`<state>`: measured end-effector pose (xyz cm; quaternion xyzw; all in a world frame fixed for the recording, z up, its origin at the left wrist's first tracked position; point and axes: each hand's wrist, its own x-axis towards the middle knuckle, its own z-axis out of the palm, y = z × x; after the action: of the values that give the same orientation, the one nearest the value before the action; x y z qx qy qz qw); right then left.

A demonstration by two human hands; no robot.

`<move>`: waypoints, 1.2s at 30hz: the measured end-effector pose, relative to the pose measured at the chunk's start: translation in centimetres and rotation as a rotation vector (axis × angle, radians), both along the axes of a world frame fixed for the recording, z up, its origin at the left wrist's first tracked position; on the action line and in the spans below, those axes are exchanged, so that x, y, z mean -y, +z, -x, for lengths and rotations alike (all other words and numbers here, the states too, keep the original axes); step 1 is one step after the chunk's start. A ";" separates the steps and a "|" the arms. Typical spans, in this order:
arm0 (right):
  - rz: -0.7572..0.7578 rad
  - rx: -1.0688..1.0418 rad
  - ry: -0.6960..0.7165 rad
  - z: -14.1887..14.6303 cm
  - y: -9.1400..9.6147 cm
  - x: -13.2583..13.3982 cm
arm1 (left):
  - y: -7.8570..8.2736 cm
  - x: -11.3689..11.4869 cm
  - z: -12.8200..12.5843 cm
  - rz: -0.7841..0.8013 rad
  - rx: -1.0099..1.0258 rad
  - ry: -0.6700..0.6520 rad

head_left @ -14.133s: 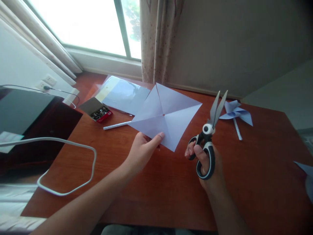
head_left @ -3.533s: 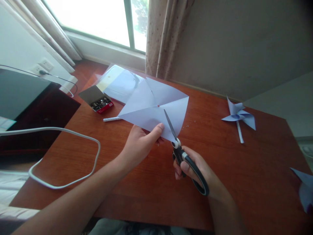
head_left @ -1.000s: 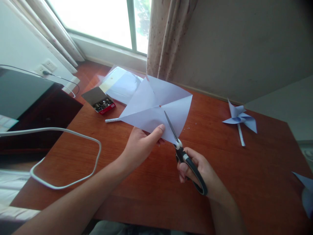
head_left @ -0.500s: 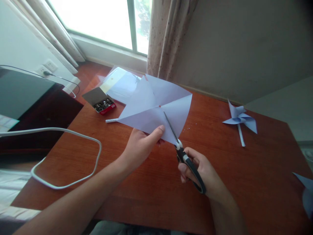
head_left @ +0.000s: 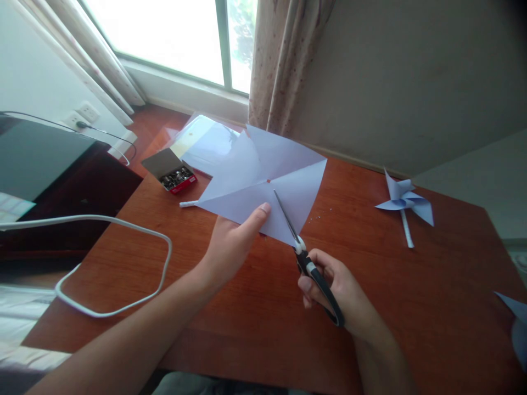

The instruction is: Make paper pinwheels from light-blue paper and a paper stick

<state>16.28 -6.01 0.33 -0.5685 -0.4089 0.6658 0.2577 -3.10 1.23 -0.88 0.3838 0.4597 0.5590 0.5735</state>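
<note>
My left hand pinches the near edge of a pale blue square of paper, thumb on top, holding it up over the wooden table. The sheet shows diagonal creases, a red dot at its centre and slits running in from its corners. My right hand grips black-and-white scissors by the handles. Their blades lie along the near diagonal crease, tips close to the centre dot.
A finished blue paper pinwheel on a white stick lies at the right. An open red box of metal pins, a white stick and a plastic sleeve of paper sit behind the sheet. A white cable loops on the left.
The scissor blades have run further up the near diagonal crease toward the centre dot. My left thumb has shifted slightly up the sheet. Earlier the scissors were held upright, away from the paper.
</note>
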 end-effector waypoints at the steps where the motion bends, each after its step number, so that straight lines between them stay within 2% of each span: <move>1: 0.003 -0.006 0.004 0.0 0.0 0.0 | 0.0 0.0 0.0 -0.005 -0.007 0.011; 7: 0.005 -0.066 0.024 -0.1 -0.5 0.1 | 0.3 -0.1 -0.2 -0.021 -0.041 0.014; 13: -0.114 -0.195 0.073 -0.5 -0.6 0.3 | 0.9 -0.1 -0.3 -0.066 -0.104 0.003; 27: -0.128 -0.157 0.052 -0.3 -0.7 0.3 | 1.5 0.3 -0.6 -0.101 -0.244 -0.097; 36: -0.120 -0.128 0.054 -0.1 -0.3 0.0 | 1.7 0.7 -0.7 -0.030 -0.251 -0.114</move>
<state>16.40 -6.01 0.03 -0.4972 -0.4459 0.6816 0.2990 -2.39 0.48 0.82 0.4848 0.4965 0.4801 0.5366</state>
